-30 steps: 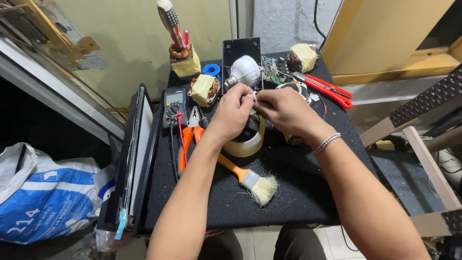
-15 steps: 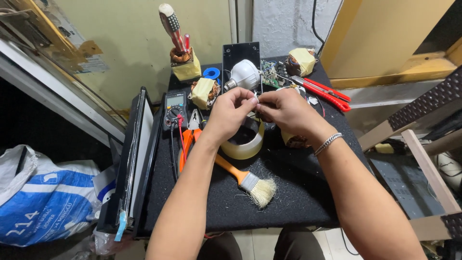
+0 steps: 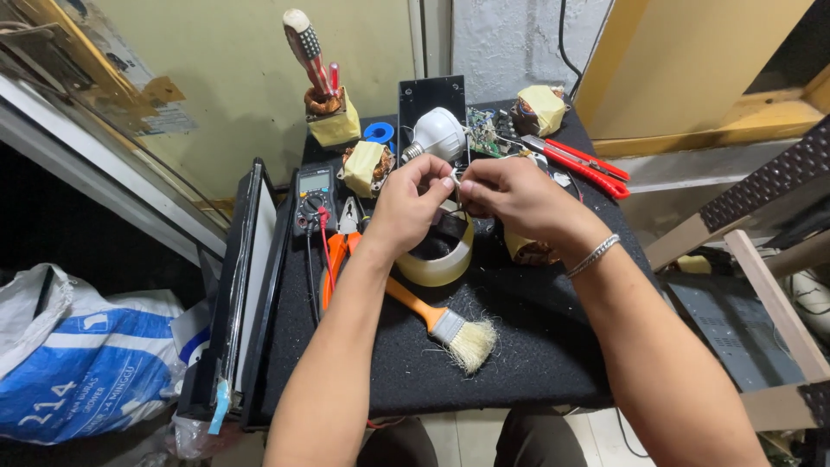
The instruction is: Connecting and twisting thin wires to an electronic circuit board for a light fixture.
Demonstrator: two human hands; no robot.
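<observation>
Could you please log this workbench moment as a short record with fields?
Left hand: pinching a small part, too small to identify
Right hand: fingertips meet the left's at that part
Under hands: tape roll
Front: orange-handled brush
Left side: multimeter, orange pliers
Back: white bulb, red cutters
Surface: black mat

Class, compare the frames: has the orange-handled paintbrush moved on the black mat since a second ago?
No. The orange-handled paintbrush lies just as before, handle passing under the tape roll, bristles toward the near edge of the black mat; only the camera shifted slightly.
</observation>
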